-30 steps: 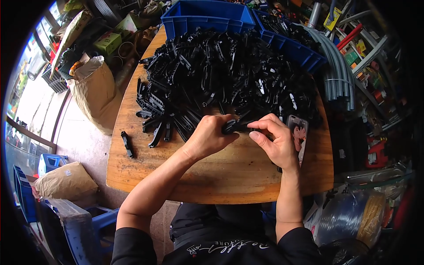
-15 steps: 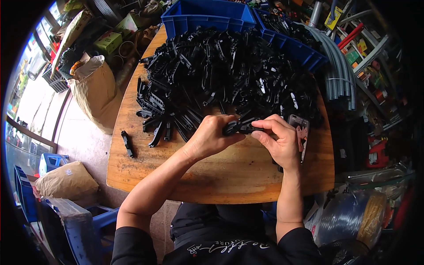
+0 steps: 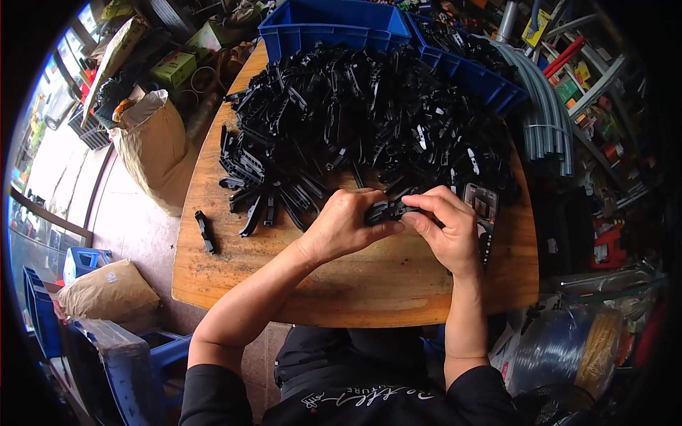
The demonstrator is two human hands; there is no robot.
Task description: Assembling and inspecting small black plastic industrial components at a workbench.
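Note:
Over the near middle of the wooden table, a black plastic part is held between my two hands. My left hand wraps round its left end, thumb along the near side. The thumb and forefinger of my right hand pinch its right end. The exact shape of the part is mostly hidden by my fingers. Just beyond my hands lies a large heap of similar black plastic parts. One single black part lies apart on the left of the table.
A phone with a lit screen rests beside my right hand. At the table's far side stand a blue bin and a second blue bin holding black parts. A paper sack is at the left, grey hoses at the right.
My hands have drawn slightly closer together round the black plastic part, the left moving a little to the right. The picture on the phone screen has changed.

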